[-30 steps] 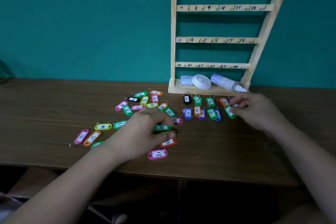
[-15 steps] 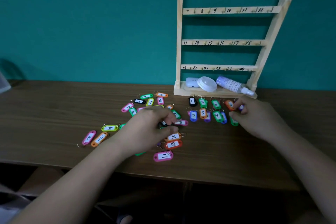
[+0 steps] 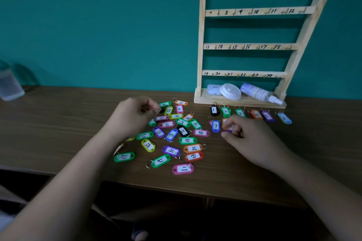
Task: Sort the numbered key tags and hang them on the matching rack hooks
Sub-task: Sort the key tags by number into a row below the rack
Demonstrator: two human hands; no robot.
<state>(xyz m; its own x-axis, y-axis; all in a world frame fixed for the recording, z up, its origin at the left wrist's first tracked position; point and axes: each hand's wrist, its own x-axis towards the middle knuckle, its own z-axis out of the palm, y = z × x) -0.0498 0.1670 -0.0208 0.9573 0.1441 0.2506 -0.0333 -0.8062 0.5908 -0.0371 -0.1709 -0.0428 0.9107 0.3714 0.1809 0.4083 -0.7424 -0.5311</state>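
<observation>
Evidently, the wooden rack [image 3: 201, 45] is cropped by the top edge, so its first numbered row is barely seen. The left hand [image 3: 135, 115] is curled, its fingertips set against a dark tag [image 3: 161, 110] that is mostly hidden; whether it is gripped cannot be told. The right hand [image 3: 252, 139] is curled over an orange tag [image 3: 225, 122] beside the blue tag 7 [image 3: 215, 125], and its hold is likewise not made out. The loose tags [image 3: 187, 140] are scattered between the arms, some numbers blurred; a row headed by the black tag 1 [image 3: 214, 110] is laid before the rack's base. A brown table [image 3: 58, 123] is backed by a teal wall [image 3: 98, 25], and a translucent container [image 3: 9, 86] is cut by the left edge.
</observation>
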